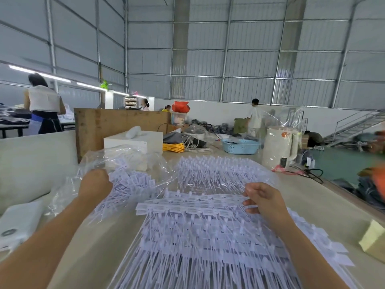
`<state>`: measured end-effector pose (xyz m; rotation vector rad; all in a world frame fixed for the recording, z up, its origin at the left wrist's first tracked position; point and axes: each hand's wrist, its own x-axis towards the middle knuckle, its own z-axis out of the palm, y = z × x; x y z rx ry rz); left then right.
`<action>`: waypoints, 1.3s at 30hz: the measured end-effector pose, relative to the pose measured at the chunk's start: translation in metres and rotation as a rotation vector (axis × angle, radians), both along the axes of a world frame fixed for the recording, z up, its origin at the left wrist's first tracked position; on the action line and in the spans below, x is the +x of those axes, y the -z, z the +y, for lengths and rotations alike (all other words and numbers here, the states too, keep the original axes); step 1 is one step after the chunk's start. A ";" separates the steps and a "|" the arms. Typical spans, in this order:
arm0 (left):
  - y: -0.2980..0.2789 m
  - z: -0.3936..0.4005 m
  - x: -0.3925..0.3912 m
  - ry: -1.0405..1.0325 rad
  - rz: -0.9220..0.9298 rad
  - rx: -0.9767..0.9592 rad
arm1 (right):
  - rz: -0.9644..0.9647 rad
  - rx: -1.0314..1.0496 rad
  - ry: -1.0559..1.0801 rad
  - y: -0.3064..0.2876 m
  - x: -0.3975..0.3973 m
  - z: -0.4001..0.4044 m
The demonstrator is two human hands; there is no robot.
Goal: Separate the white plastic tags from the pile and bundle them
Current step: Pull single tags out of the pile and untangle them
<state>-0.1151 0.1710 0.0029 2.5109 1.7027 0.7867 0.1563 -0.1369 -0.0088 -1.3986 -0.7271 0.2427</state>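
White plastic tags lie in sheets on the table. A near stack of tag strips fans toward me, and my right hand pinches the right end of its top row. My left hand grips a cluster of tags inside a crumpled clear plastic bag at the left. A further spread of tags rests beyond, under clear film.
A white box stands behind the bag, with a wooden board behind it. Yellow cord, a blue basket and a wrapped white cylinder sit further back. A yellow sponge block lies at the right. People work in the background.
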 end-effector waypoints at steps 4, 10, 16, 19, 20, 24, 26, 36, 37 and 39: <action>0.007 0.003 0.009 -0.111 0.081 -0.067 | 0.003 -0.001 0.011 -0.001 0.001 -0.002; 0.011 -0.009 0.015 -0.129 0.256 -0.136 | -0.007 -0.051 0.000 0.000 0.000 0.000; -0.047 -0.069 0.028 -0.188 0.459 0.133 | 0.016 -0.071 -0.003 0.000 -0.001 0.001; -0.071 -0.110 0.053 0.117 0.300 0.381 | -0.003 -0.079 0.020 -0.001 -0.001 -0.001; -0.073 -0.122 0.063 0.323 0.183 0.394 | -0.014 -0.079 0.031 -0.002 -0.001 -0.002; -0.050 -0.166 0.103 0.944 0.103 -0.026 | -0.050 -0.077 0.084 -0.004 0.004 -0.005; -0.029 -0.172 0.121 0.942 0.292 -0.071 | -0.066 -0.104 0.107 -0.003 0.008 -0.006; -0.028 -0.163 0.125 1.070 0.082 -0.354 | -0.085 -0.271 0.040 0.013 0.019 0.000; -0.035 -0.166 0.125 1.083 0.019 -0.347 | -0.061 -0.223 0.029 0.010 0.017 -0.001; -0.047 -0.175 0.128 1.109 -0.004 -0.281 | -0.072 -0.147 0.011 0.001 0.012 -0.005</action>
